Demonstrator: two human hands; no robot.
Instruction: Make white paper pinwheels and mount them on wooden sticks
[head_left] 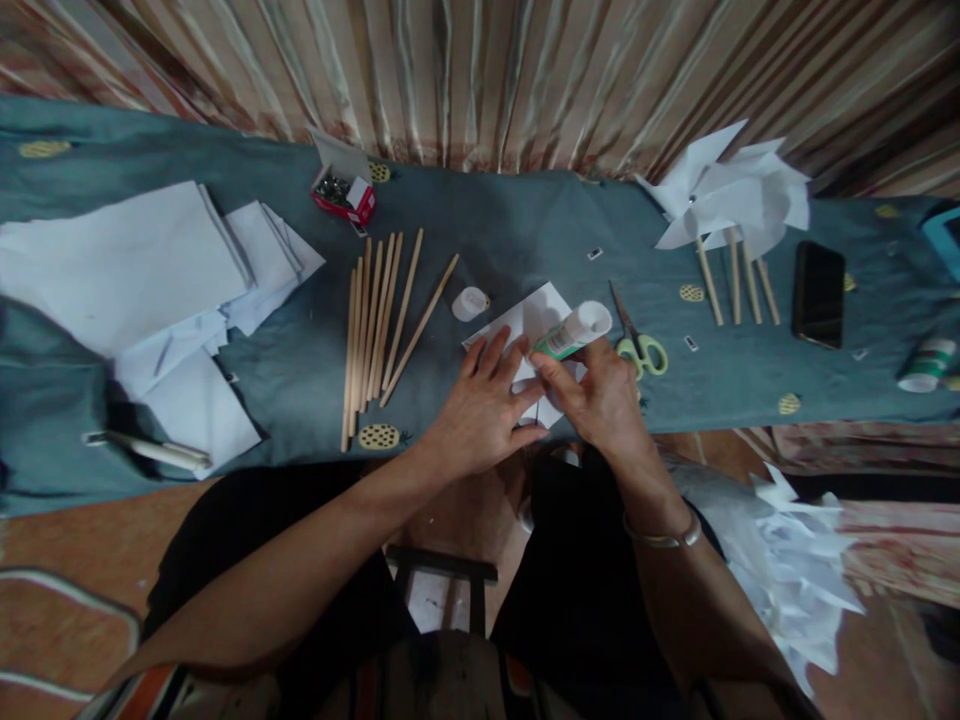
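A sheet of white paper [541, 308] with cuts in it lies at the table's front edge. My left hand [480, 405] rests on this paper with its fingers spread out flat. In my right hand [600, 385] is a white and green glue stick [576, 330], tilted over the paper; its lower end is hidden by my fingers. The white cap [470, 303] of the glue stick lies just left of the paper. To the right of my right hand are scissors [641, 350] with light green handles.
Several wooden sticks [375, 330] lie left of my hands, below a red box [345, 195] of metal pins. Paper stacks [135, 260] and a hammer [150, 450] are far left. Paper pinwheels [731, 195], a phone [819, 293] and another glue stick [927, 364] lie right.
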